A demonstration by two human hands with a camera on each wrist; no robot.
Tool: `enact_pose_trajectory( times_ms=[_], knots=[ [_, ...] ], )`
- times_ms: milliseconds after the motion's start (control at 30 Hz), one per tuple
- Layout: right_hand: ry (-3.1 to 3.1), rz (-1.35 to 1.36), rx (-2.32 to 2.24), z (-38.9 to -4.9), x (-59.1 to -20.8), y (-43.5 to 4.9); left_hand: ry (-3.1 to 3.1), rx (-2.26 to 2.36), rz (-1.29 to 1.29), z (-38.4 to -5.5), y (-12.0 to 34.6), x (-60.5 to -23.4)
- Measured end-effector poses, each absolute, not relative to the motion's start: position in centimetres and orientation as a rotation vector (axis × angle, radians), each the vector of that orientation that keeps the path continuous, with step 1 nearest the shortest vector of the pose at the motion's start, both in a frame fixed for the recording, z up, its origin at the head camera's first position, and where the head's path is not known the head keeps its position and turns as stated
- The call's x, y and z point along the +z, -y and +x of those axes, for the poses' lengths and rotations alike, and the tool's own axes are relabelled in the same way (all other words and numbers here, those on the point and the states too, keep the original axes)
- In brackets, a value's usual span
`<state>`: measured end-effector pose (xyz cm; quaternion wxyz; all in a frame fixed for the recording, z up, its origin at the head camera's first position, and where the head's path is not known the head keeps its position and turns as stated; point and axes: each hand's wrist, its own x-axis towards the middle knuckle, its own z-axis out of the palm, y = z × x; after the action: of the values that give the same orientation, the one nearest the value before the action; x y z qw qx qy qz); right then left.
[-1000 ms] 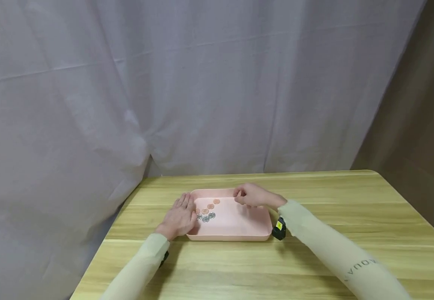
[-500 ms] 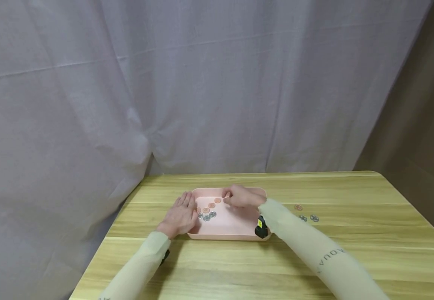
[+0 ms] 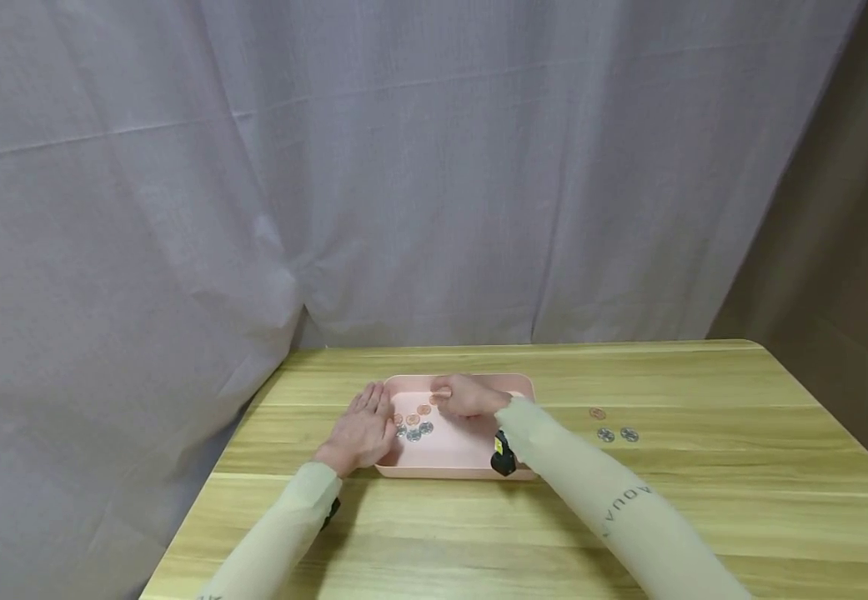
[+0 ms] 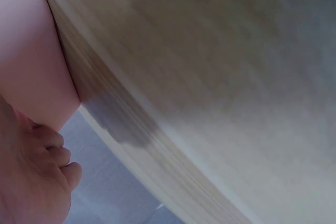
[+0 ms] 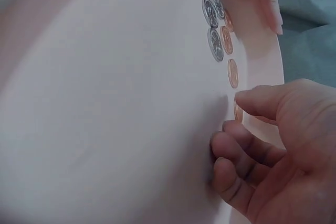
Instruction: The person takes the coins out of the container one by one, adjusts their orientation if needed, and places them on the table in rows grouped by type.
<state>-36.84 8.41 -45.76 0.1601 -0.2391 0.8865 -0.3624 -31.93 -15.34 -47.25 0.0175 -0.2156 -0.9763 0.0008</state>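
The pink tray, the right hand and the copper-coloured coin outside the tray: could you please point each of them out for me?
Pink tray (image 3: 449, 472), head view, middle of its near wall.
Right hand (image 3: 470, 396), head view, back of the hand.
Copper-coloured coin (image 3: 597, 413), head view, middle of its upper face.

The left forearm (image 3: 276, 533) slants in near the left edge of the surface (image 3: 704, 517), and the left hand (image 3: 354, 432) lies along the left edge of the tray (image 3: 456, 472), fingers extended. The right forearm (image 3: 621, 508) crosses the tray's right edge; the right hand (image 3: 467, 396) hangs inside, nearer the far edge, its fingers (image 5: 231, 150) loosely bent and the thumb (image 5: 265, 100) apart.
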Motion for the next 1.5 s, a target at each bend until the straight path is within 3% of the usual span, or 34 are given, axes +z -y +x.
enact_pose_trajectory(
  times_ms=[1267, 1500],
  knots=[
    [-2.608, -0.667, -0.826, -36.6, -45.2, -7.9, 3.002, 0.009, -0.673, -31.8, 15.4, -47.3],
    [-2.562, -0.78, -0.907, -36.2, -44.6, -8.3, 3.015, -0.009, -0.683, -31.8, 15.1, -47.2]
  ],
)
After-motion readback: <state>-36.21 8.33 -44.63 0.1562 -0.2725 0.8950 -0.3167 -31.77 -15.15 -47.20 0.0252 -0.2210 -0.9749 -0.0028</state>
